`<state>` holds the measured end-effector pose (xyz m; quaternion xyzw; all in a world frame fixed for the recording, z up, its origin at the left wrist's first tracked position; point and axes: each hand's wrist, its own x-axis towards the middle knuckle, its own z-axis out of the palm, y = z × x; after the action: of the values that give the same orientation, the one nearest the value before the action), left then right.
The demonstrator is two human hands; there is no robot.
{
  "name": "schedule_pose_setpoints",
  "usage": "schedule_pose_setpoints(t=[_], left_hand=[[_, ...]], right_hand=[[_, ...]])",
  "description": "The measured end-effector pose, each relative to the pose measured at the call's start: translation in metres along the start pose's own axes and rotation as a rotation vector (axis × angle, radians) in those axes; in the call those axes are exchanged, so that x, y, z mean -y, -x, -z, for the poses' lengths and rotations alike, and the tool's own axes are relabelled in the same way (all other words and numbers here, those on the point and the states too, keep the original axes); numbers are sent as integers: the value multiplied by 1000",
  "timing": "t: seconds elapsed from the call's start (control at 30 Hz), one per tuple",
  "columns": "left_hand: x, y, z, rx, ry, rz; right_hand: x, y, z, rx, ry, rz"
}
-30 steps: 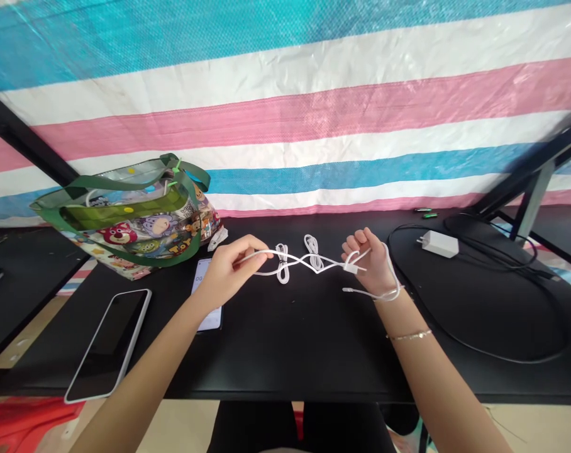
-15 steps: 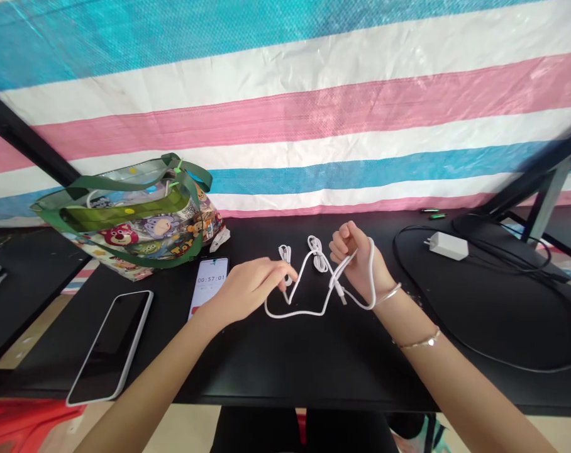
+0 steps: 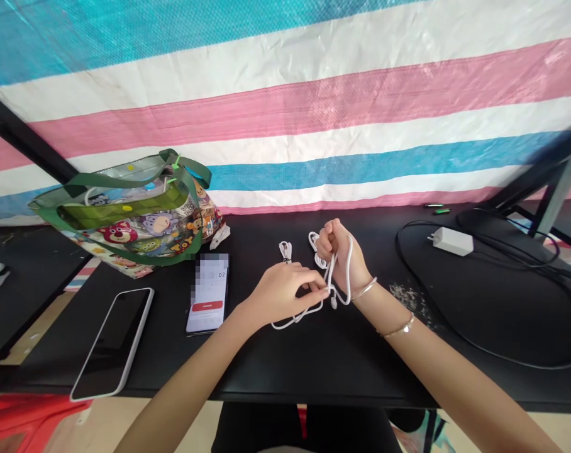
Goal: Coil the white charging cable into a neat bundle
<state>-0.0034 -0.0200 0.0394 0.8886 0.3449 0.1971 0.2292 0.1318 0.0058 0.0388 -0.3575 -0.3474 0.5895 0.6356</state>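
Observation:
A white charging cable (image 3: 349, 270) loops around my right hand (image 3: 342, 255), whose fingers are curled closed on it. With thumb and fingertips together, my left hand (image 3: 290, 289) pinches the same cable close to the right palm. A loose length of it trails under the left hand on the black table, and a plug end hangs below the right palm. Just behind the hands lie two bundled white cables: one coiled bundle (image 3: 285, 251) behind the left hand, and another coil (image 3: 314, 242) partly hidden by the right hand.
Left of my hands lies a lit phone (image 3: 209, 292), with a larger dark-screened phone (image 3: 113, 343) near the front edge. A printed green-handled bag (image 3: 139, 220) stands behind them. On the right are a white charger (image 3: 452, 241), a long black cable (image 3: 436, 314) and small green items (image 3: 441, 211).
My left hand has moved right and now pinches the cable beside my right hand. My right hand has shifted left with the loop, drawing the cable's loose part closer.

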Motion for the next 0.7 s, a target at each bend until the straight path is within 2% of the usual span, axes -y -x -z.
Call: schedule_pose_setpoints(t=[0.13, 0.23, 0.33, 0.47, 0.57, 0.63, 0.7], left_hand=[[2, -1, -4, -22, 162, 109], [6, -4, -5, -158, 373, 241], [14, -8, -3, -317, 630, 298], [25, -9, 1, -509, 782, 389], [29, -6, 5, -487, 709, 452], [29, -3, 6, -417, 514, 460], [28, -1, 5, -369, 204, 429]], right_hand=[[-4, 1, 8, 5, 4, 4], [-9, 4, 13, 29, 5, 2], [-12, 7, 15, 48, 24, 22], [-12, 6, 15, 53, 20, 31], [-11, 4, 17, 22, 2, 34], [-11, 2, 19, -9, 8, 56], [-12, 1, 20, -33, 27, 85]])
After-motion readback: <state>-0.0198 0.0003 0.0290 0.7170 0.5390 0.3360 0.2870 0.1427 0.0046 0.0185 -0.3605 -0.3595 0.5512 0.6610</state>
